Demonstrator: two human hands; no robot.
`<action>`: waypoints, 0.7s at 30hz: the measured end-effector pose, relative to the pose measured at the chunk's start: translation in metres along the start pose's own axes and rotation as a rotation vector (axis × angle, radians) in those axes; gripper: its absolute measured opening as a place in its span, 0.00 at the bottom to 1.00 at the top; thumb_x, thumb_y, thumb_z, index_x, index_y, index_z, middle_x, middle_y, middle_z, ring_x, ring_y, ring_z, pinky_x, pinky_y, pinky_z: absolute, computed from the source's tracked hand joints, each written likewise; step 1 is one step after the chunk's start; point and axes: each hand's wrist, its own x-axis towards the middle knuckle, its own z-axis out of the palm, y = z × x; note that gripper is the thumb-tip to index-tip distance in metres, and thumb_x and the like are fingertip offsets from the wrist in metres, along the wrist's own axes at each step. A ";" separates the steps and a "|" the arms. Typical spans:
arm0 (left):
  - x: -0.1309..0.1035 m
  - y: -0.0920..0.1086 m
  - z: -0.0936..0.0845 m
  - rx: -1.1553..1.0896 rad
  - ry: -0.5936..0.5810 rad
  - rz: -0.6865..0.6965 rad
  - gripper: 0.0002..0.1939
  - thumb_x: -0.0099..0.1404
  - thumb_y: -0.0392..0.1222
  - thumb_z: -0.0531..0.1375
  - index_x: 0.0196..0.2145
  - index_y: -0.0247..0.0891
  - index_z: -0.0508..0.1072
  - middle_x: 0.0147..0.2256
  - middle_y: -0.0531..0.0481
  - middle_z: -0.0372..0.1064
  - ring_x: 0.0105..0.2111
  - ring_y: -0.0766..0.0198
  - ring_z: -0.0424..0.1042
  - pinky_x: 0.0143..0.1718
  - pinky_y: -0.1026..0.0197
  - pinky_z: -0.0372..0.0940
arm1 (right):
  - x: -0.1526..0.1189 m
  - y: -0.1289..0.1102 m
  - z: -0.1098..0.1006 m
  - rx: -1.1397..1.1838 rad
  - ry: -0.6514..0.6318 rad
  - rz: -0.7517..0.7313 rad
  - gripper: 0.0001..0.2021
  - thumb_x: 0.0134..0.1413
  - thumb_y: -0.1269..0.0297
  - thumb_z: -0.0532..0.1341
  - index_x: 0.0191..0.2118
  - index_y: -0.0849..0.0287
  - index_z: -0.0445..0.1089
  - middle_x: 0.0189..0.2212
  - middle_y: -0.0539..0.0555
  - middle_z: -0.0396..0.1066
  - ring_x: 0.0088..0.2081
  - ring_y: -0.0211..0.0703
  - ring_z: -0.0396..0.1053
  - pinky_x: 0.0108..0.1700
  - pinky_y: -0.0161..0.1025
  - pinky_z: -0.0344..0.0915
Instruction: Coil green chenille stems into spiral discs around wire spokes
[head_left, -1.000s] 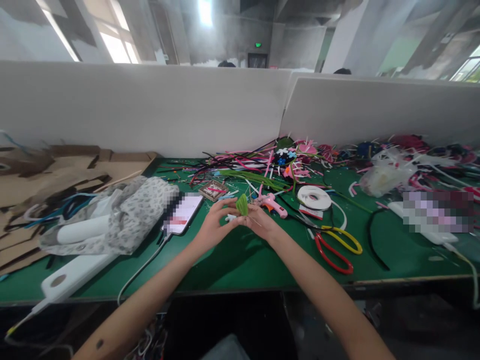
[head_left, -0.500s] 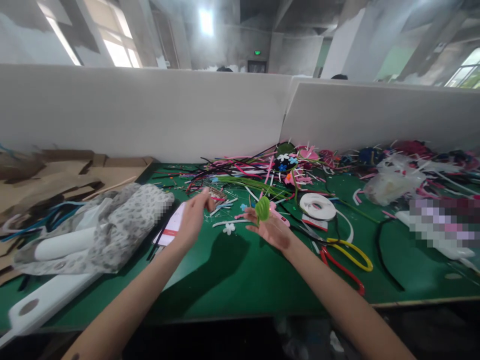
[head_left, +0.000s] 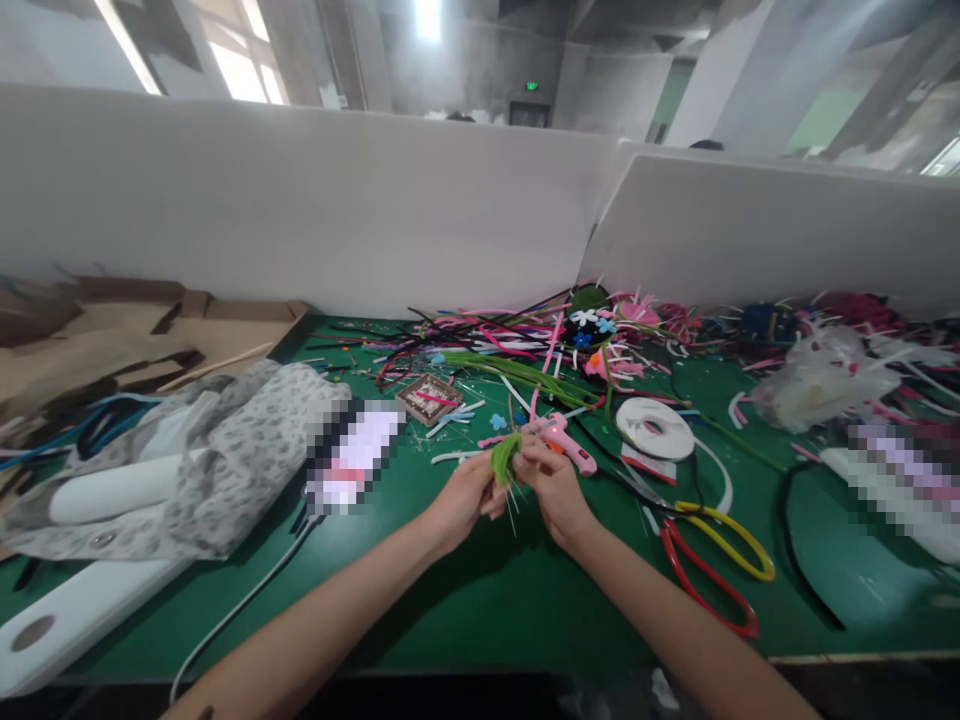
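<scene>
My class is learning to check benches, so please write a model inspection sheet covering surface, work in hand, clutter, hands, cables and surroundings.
Surface: green tabletop, strewn with scraps.
Work in hand: green bundle, thin strands hanging below.
Clutter: scissors, white roll, pink glue gun, mixed strips.
Hands: left hand grips the bundle; right hand meets it, grip unclear.
Cables: white cable from phone toward front edge.
Surroundings: pale partition behind; lit green sign beyond.

1. Green piece [head_left: 504, 460], small, ridged lengthwise, partly hidden.
2. Pinched between left hand [head_left: 466, 498] and right hand [head_left: 556, 488], tilted slightly, raised above the table [head_left: 480, 612].
3. Showing thin pale strands [head_left: 514, 512] just below, pointing downward.
</scene>
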 end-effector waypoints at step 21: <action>0.014 0.026 -0.039 -0.104 0.257 0.330 0.11 0.58 0.44 0.64 0.34 0.40 0.66 0.34 0.53 0.67 0.30 0.70 0.67 0.32 0.66 0.65 | 0.003 -0.013 -0.014 0.170 0.048 0.253 0.12 0.35 0.61 0.72 0.23 0.56 0.68 0.23 0.47 0.62 0.24 0.35 0.55 0.25 0.36 0.54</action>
